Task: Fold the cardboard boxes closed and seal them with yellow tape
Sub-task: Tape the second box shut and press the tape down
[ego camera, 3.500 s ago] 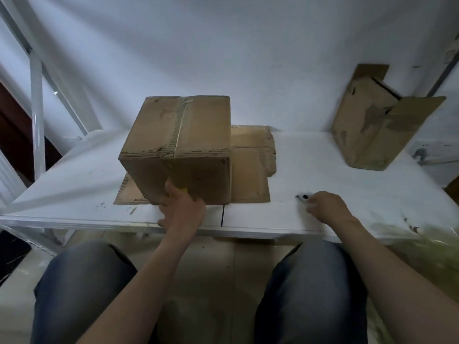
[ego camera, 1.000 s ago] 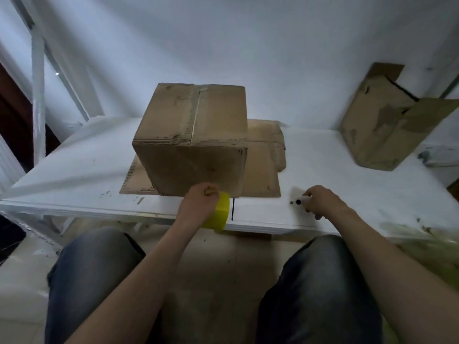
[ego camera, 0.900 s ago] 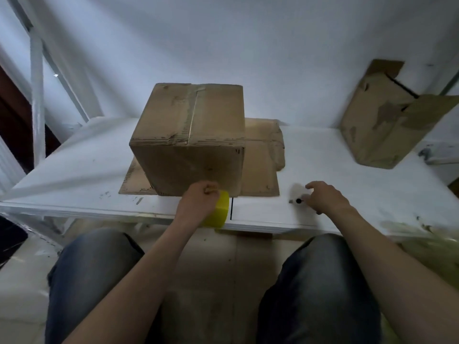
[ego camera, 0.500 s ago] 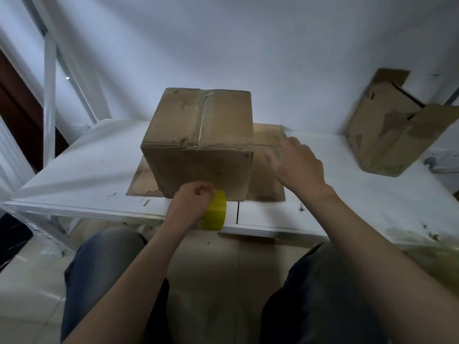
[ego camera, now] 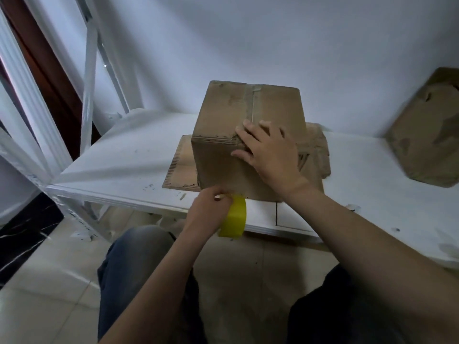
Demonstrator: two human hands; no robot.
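Note:
A closed brown cardboard box [ego camera: 223, 115] stands on the white table [ego camera: 119, 165], on top of a flattened sheet of cardboard [ego camera: 181, 170]. My right hand [ego camera: 265, 150] lies with spread fingers on the box's near top edge, over the middle seam. My left hand [ego camera: 211, 212] grips a roll of yellow tape [ego camera: 234, 217] at the foot of the box's front face, by the table's near edge. A second, worn cardboard box [ego camera: 427, 135] leans against the wall at the far right.
A white metal frame [ego camera: 87, 78] rises at the table's left side, with a dark doorway behind it. My knees [ego camera: 139, 256] are below the table's front edge, over a tiled floor. Small dark marks dot the tabletop at the right.
My right hand left the small pen on the table and moved up onto the box's near top edge. My left hand stays low at the box front with the tape roll.

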